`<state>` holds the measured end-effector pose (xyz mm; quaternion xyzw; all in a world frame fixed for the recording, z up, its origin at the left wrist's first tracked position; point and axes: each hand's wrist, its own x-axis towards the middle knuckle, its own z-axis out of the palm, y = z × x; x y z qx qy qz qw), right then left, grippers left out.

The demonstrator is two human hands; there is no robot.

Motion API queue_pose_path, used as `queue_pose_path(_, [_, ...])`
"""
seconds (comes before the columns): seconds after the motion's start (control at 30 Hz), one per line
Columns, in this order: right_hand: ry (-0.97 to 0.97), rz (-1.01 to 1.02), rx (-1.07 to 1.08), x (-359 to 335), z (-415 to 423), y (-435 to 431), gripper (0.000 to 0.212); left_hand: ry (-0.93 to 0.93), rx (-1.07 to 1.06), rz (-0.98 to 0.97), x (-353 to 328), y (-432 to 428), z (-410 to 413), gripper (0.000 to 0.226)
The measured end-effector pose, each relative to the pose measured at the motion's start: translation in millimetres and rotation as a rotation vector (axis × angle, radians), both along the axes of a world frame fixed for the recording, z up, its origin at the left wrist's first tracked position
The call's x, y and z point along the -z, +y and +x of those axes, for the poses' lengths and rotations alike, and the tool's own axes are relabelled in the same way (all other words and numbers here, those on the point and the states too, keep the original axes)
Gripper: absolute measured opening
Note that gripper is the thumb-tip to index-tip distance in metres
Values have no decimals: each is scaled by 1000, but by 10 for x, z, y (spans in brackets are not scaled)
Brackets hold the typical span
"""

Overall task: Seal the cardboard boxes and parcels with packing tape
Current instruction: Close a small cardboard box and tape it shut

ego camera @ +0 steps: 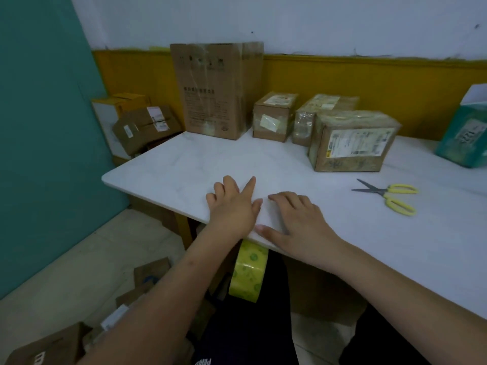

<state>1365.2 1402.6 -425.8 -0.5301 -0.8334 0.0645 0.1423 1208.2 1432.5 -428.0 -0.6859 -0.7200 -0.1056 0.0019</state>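
Both hands lie flat on the white table [171, 164] near its front edge. My left hand [233, 206] has its fingers spread on the tabletop. My right hand [295, 219] rests beside it, thumb at the table's rim. A roll of yellow-green packing tape [247, 272] hangs just below the edge, under the hands. At the back stand a tall taped cardboard box [213, 90] and three small parcels: one plain [274, 117], one wrapped in clear tape [316, 114], one with a shipping label [353, 143].
Yellow-handled scissors [392, 196] lie on the table to the right. A teal box [466, 133] stands at the far right. More cardboard boxes [147, 125] are stacked left of the table, and others [52, 346] lie on the floor below.
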Motion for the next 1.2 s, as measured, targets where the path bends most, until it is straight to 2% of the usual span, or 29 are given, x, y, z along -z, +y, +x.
queue_pose_path(0.07, [-26, 9, 5, -14, -16, 73, 69, 39, 25, 70, 6, 146, 9, 58])
queue_pose_path(0.13, [19, 96, 46, -75, 71, 206, 55, 42, 60, 226, -19, 316, 90, 57])
queue_pose_path(0.2, [155, 228, 74, -210, 269, 379, 47, -70, 181, 367, -123, 530, 233, 52])
queue_pose_path(0.27, [252, 451, 136, -378, 587, 592, 36, -223, 360, 465, -314, 794, 458, 48])
queue_pose_path(0.37, [156, 688, 332, -639, 1120, 920, 39, -326, 530, 532, -585, 1194, 840, 56])
queue_pose_path(0.4, [120, 684, 390, -696, 1289, 1045, 42, -345, 555, 524, -636, 1330, 943, 60])
queue_pose_path(0.47, [114, 550, 450, -741, 1586, 1316, 54, -400, 602, 454, -650, 1608, 1095, 64])
queue_pose_path(0.57, [298, 312, 336, -664, 1853, 1593, 64, -631, 725, 358, -507, 1937, 1159, 55])
queue_pose_path(0.67, [378, 373, 258, -486, 1956, 1679, 56, -854, 836, 303, -383, 2043, 1177, 49])
queue_pose_path(0.83, [372, 469, 309, -438, 1940, 1789, 49, -823, 873, 365, -390, 2072, 1221, 40])
queue_pose_path(1.07, [403, 458, 252, -428, 1974, 1766, 45, -791, 857, 407, -373, 2023, 1233, 51])
queue_pose_path(1.13, [482, 421, 254, -420, 1982, 1764, 51, -818, 823, 430, -372, 1959, 1276, 49])
queue_pose_path(1.2, [694, 381, 342, -449, 1990, 1746, 73, -861, 780, 467, -386, 1874, 1331, 51])
